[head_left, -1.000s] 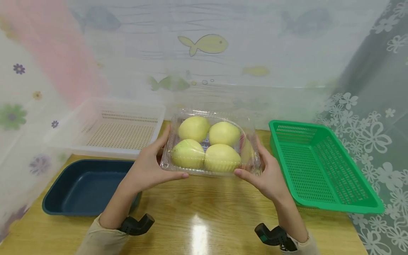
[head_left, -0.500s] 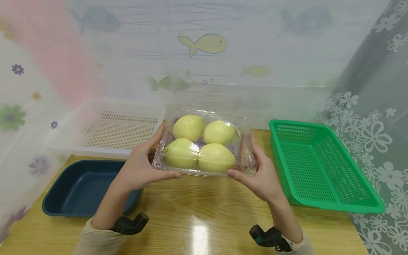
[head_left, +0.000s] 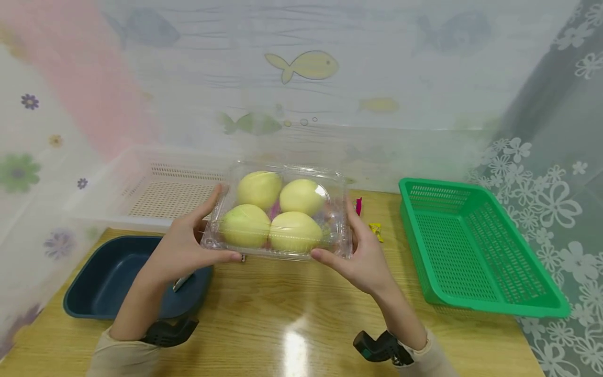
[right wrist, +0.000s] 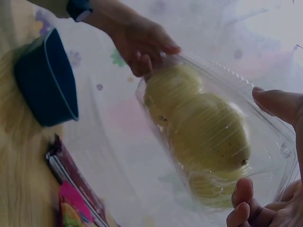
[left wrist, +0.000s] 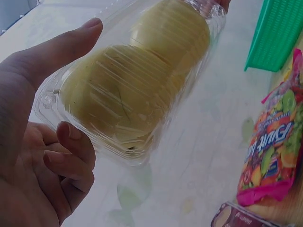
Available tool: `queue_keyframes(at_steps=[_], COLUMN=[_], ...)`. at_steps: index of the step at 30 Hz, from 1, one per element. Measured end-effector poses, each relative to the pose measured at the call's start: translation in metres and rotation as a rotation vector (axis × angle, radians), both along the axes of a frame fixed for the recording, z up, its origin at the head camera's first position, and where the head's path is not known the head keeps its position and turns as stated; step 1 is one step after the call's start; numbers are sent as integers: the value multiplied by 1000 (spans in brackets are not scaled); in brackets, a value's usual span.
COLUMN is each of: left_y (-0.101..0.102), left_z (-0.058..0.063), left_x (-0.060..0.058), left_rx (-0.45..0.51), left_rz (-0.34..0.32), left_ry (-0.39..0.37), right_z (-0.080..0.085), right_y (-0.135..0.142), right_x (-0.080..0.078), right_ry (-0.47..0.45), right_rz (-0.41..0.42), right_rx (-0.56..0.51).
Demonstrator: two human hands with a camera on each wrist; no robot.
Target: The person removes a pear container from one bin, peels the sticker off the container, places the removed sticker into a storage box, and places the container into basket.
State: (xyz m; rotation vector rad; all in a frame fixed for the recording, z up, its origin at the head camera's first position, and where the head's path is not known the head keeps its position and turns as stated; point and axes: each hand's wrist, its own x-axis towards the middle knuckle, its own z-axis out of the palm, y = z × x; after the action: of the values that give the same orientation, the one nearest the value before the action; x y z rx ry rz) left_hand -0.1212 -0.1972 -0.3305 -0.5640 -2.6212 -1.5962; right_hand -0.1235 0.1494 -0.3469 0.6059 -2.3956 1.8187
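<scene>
Both hands hold a clear plastic clamshell box (head_left: 338,204) raised in front of the person. Several pale yellow-green pears (head_left: 296,230) lie inside, seen through its lid. At the box's left end, my left hand (head_left: 181,251) grips it with the thumb along the near edge. My right hand (head_left: 368,262) grips the opposite end, thumb also on the near edge. From the left wrist, the box's ribbed side shows tilted above a colourful bag with fruit pictures (left wrist: 272,151) and a dark packet (left wrist: 236,216) on the table.
A white perforated basket (head_left: 155,222) stands at the back left, with a dark blue basin (head_left: 108,277) in front of it. On the right is a green perforated basket (head_left: 438,251). A small yellow packet (head_left: 376,231) lies between the box and the green basket.
Both hands have carried the box of pears to the left. The yellow packet and a pink wrapper edge now show right of it, and a thin object shows over the blue basin.
</scene>
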Motion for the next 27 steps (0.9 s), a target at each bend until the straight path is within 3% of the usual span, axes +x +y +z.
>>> queue_keyframes(at_steps=[10,18,27], left_y=[-30,-49,-75], left_z=[0,-6,-9], left_x=[0,-3,-16], left_rx=[-59,-90,-38], left_rz=[18,16,-49], left_ry=[61,105,171], right_z=[-4,-6,-1], right_y=[-25,-39,-57], right_x=[-11,-18,-27], right_ry=[-23,26,-1], right_rz=[39,36,80], right_rx=[44,113,137])
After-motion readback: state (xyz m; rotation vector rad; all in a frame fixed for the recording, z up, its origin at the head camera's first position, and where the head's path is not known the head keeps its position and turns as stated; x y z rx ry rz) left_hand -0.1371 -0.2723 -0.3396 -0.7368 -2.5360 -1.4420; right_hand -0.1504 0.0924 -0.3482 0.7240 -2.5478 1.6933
